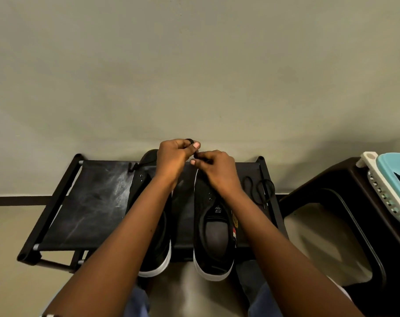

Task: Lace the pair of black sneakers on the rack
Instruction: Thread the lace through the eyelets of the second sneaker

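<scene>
A black rack (91, 202) is set against the wall. Two black sneakers (214, 236) with white soles are placed side by side on the rack, toes to the wall. Above the toes, both hands are held close together. A black lace (190, 141) is pinched by the curled fingers of the left hand (171, 160). The same lace is pinched by the right hand (217, 168). Another lace (259, 191) is left looped on the rack, beside the right sneaker.

At frame centre, a left hand (171, 160) and right hand (217, 169) pinch a black lace (195, 154) above two black sneakers (214, 227) on a fabric rack (89, 202).
</scene>
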